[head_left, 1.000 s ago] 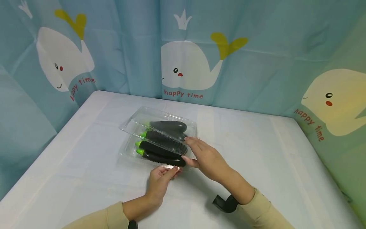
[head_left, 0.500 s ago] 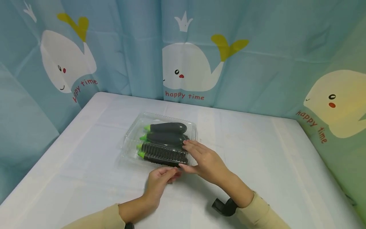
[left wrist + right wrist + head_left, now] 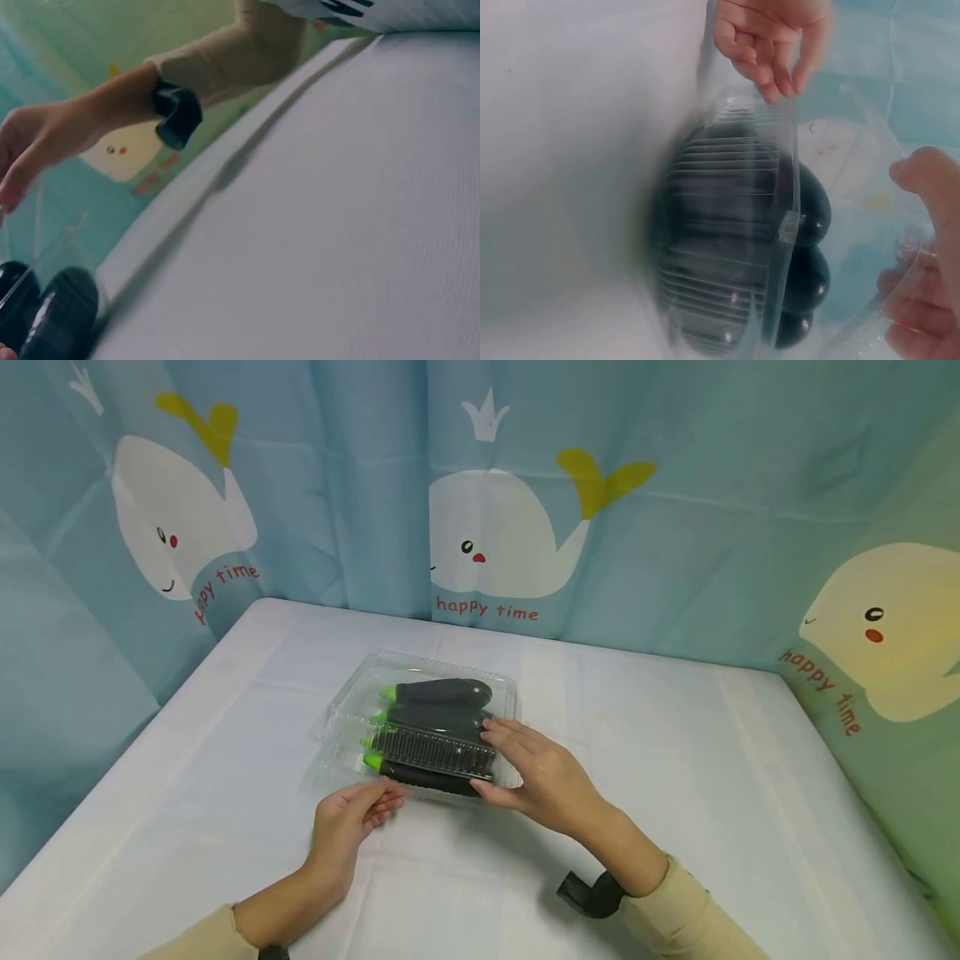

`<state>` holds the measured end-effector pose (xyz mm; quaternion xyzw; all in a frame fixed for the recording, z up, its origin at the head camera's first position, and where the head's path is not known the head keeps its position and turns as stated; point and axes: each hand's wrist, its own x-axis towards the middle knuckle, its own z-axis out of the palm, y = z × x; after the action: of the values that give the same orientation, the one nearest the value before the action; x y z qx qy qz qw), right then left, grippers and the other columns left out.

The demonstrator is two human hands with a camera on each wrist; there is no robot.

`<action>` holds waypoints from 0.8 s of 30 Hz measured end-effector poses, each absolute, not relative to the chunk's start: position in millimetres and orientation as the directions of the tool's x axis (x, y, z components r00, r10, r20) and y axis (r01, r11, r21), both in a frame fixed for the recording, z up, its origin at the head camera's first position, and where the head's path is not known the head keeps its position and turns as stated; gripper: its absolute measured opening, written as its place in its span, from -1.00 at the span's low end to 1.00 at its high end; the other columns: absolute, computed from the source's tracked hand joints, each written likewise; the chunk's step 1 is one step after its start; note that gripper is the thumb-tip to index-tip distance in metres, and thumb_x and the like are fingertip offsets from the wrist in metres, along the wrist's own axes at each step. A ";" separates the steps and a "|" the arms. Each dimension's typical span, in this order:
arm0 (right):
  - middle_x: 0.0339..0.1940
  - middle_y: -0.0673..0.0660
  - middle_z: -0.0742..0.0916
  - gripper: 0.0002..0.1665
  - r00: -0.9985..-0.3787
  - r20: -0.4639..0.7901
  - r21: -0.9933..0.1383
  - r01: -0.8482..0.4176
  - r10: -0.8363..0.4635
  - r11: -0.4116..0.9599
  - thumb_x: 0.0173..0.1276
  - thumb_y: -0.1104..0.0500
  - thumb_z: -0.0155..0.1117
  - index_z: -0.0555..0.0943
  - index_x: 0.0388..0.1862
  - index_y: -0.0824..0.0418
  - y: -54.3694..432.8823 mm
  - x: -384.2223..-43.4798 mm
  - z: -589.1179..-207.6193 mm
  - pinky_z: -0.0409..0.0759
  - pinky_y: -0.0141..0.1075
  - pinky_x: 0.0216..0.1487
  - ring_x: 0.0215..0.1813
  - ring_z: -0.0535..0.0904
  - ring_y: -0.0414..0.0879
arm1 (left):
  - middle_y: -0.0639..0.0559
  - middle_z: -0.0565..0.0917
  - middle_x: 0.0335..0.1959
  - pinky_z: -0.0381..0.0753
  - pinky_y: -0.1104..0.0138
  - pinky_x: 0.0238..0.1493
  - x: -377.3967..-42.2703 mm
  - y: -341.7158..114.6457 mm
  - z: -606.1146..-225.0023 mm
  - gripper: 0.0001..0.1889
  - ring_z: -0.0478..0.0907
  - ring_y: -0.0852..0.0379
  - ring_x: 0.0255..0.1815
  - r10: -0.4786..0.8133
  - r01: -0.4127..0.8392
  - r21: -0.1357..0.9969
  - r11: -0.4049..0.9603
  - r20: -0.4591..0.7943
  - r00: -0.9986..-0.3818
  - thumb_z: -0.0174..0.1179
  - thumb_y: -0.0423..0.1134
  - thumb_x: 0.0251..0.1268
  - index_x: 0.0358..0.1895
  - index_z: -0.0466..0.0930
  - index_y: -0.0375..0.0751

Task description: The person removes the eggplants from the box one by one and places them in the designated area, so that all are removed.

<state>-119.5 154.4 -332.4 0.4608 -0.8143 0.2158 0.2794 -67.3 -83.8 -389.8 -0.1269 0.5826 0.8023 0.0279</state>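
Several dark eggplants (image 3: pixel 442 693) with bright green stem ends lie side by side in a clear plastic hinged box (image 3: pixel 337 747). Its see-through lid (image 3: pixel 363 681) slants over them, and the front eggplant (image 3: pixel 427 775) shows below the lid's ribbed edge. My right hand (image 3: pixel 551 781) holds the lid's right side, its thumb and fingers spread around the edge, as the right wrist view shows. At the box's front left, my left hand (image 3: pixel 348 822) pinches the rim between thumb and fingertips, seen also in the right wrist view (image 3: pixel 776 37).
The box stands on a white-covered table (image 3: pixel 675 760). Blue-green curtains (image 3: pixel 360 485) with whale prints hang behind and beside it. A black strap (image 3: pixel 592 893) sticks out at my right wrist.
The lid has come down over the eggplants, mostly in the first half second. My left hand has slid left along the box's front edge. My right hand has hardly moved.
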 end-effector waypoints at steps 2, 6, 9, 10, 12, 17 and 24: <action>-0.02 0.29 0.63 -0.41 -0.421 0.655 -0.100 -0.872 -0.628 0.479 0.25 -0.10 0.18 0.54 -0.05 0.42 154.3 -120.1 -331.1 0.53 -0.13 0.05 0.05 0.54 0.09 | -0.15 0.68 -0.33 0.62 0.37 -0.20 -67.3 -91.1 -389.8 -0.70 0.64 0.02 -0.26 -0.129 -0.185 0.927 -0.326 -0.237 -0.963 0.10 -0.30 0.29 -0.17 0.52 -0.60; 0.00 0.26 0.63 -0.41 -0.426 0.653 -0.121 -0.875 -0.625 0.470 0.26 -0.10 0.17 0.53 -0.04 0.41 155.4 -122.0 -328.3 0.53 -0.13 0.05 0.06 0.54 0.08 | -0.05 0.68 -0.36 0.61 0.38 -0.19 -67.4 -107.4 -389.9 -0.67 0.64 0.06 -0.27 -0.189 -0.167 0.926 -0.338 -0.240 -0.952 0.08 -0.28 0.32 -0.11 0.47 -0.60; 0.00 0.25 0.63 -0.39 -0.436 0.654 -0.147 -0.875 -0.619 0.460 0.28 -0.13 0.13 0.53 -0.03 0.41 157.6 -123.4 -326.1 0.51 -0.15 0.08 0.08 0.52 0.06 | 0.01 0.68 -0.39 0.60 0.41 -0.21 -68.8 -118.8 -390.4 -0.69 0.64 0.09 -0.28 -0.232 -0.137 0.922 -0.362 -0.232 -0.945 0.08 -0.25 0.33 -0.13 0.48 -0.54; 0.00 0.25 0.63 -0.39 -0.442 0.654 -0.160 -0.874 -0.614 0.459 0.28 -0.14 0.12 0.53 -0.03 0.41 158.6 -124.1 -325.8 0.49 -0.16 0.10 0.09 0.51 0.06 | 0.02 0.68 -0.40 0.60 0.42 -0.22 -69.6 -122.3 -390.7 -0.72 0.64 0.11 -0.29 -0.243 -0.124 0.919 -0.375 -0.227 -0.943 0.08 -0.25 0.33 -0.16 0.51 -0.50; -0.01 0.24 0.63 -0.40 -0.447 0.661 -0.183 -0.875 -0.603 0.448 0.29 -0.13 0.12 0.54 -0.02 0.40 159.9 -125.5 -324.3 0.47 -0.17 0.13 0.10 0.50 0.05 | 0.04 0.68 -0.41 0.59 0.44 -0.23 -71.3 -128.2 -391.5 -0.79 0.63 0.15 -0.31 -0.263 -0.095 0.911 -0.401 -0.214 -0.941 0.08 -0.27 0.33 -0.22 0.55 -0.42; 0.00 0.23 0.62 -0.40 -0.470 0.691 -0.276 -0.874 -0.549 0.400 0.28 -0.12 0.16 0.53 0.01 0.37 161.7 -133.0 -319.2 0.45 -0.20 0.15 0.09 0.51 0.07 | 0.04 0.68 -0.41 0.59 0.45 -0.21 -75.3 -136.6 -393.9 -0.84 0.62 0.18 -0.33 -0.265 -0.063 0.908 -0.415 -0.187 -0.946 0.11 -0.32 0.29 -0.26 0.60 -0.38; 0.01 0.29 0.62 -0.49 -0.556 0.738 -0.477 -0.831 -0.383 0.287 0.17 0.20 0.35 0.51 0.06 0.42 160.8 -156.1 -305.5 0.43 -0.22 0.18 0.10 0.51 0.10 | 0.03 0.67 -0.42 0.59 0.44 -0.22 -79.1 -140.3 -396.2 -0.70 0.61 0.17 -0.35 -0.259 -0.049 0.924 -0.378 -0.157 -0.953 0.13 -0.29 0.29 -0.14 0.52 -0.56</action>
<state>-156.1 160.8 -305.5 0.3983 -0.7619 0.4445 0.2516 -79.1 -140.3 -396.2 -0.1391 0.5537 0.8185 -0.0643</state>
